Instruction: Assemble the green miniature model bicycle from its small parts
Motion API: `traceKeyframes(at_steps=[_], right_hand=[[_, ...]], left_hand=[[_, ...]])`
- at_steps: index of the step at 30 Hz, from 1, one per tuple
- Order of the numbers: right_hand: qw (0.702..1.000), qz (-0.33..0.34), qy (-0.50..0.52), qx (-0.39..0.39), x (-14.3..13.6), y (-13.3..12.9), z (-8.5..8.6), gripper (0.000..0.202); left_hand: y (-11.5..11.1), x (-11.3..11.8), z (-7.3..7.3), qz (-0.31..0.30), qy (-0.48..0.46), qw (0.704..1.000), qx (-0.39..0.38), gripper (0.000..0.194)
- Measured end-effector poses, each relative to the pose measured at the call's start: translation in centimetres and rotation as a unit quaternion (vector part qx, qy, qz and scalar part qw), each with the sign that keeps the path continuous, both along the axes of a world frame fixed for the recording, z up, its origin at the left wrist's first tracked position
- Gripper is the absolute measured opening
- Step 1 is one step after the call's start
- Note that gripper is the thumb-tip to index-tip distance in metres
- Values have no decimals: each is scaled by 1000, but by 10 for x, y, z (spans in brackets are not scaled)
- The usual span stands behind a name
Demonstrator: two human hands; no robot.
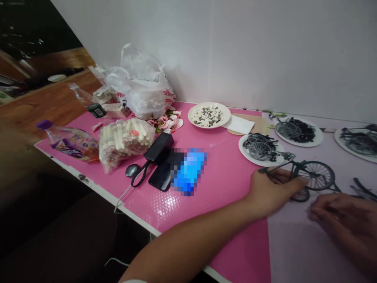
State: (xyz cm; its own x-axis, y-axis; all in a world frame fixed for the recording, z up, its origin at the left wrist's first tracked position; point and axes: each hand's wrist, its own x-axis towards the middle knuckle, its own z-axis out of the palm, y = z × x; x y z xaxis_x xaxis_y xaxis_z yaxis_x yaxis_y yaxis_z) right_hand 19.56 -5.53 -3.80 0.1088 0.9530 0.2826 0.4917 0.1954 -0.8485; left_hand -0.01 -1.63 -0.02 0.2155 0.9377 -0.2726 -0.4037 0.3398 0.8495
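Observation:
A dark miniature bicycle (315,175) with thin spoked wheels is held by my left hand (269,192), thumb across its frame. The bicycle stands just above or on the pale cloth; I cannot tell which. To its right, my right hand (346,220) is curled with its fingertips together, slightly apart from the bicycle. Anything pinched there is too small or hidden to make out. Just behind my left hand, a white plate (244,151) bears small spoked wheels and dark parts. Slim dark pieces (363,188) lie on the cloth beyond my right hand.
Farther plates (319,137) (338,144) hold more bicycle parts. A plate of small white and dark bits (192,118) stands by the wall. Leftward are phones (159,181), a power bank (159,146), a bag of white sticks (126,137), a bottle (73,143) and a plastic bag (144,86).

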Motion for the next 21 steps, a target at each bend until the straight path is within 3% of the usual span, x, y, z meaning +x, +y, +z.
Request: traceKeyframes(at_steps=[3, 6, 9, 13, 21], right_hand=[[999, 23, 0, -33, 4, -3, 5, 32], [1000, 8, -4, -4, 1, -3, 16, 32], [998, 44, 40, 9, -8, -1, 23, 28], [985, 50, 147, 74, -17, 3, 21, 51], [972, 35, 205, 112, -23, 10, 21, 57]], left_hand=[[0, -1, 0, -1, 3, 1000, 6, 20], [1, -2, 0, -4, 21, 1000, 20, 26], [3, -3, -1, 9, 26, 999, 38, 32], [5, -4, -4, 25, 31, 996, 79, 32], [2, -6, -2, 18, 52, 989, 136, 40]])
